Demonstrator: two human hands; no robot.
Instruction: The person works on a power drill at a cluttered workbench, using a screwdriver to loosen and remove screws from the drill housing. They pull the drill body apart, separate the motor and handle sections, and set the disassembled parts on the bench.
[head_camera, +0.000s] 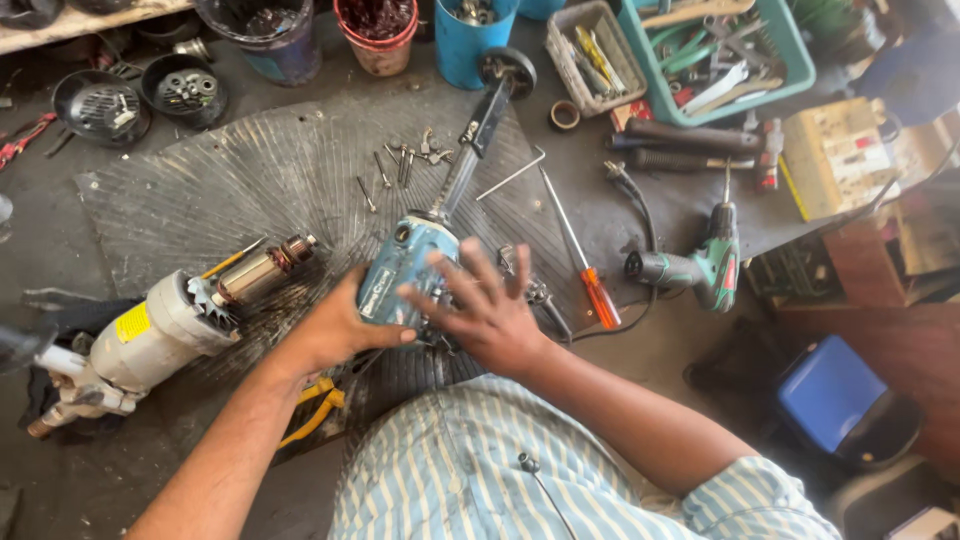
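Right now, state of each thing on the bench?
Left hand: gripping the blue tool body.
Right hand: fingers spread, on the body.
Armature: exposed, sticking out of the white housing.
Screws: loose on the mat.
Screwdriver: lying flat.
Green drill: lying on its side.
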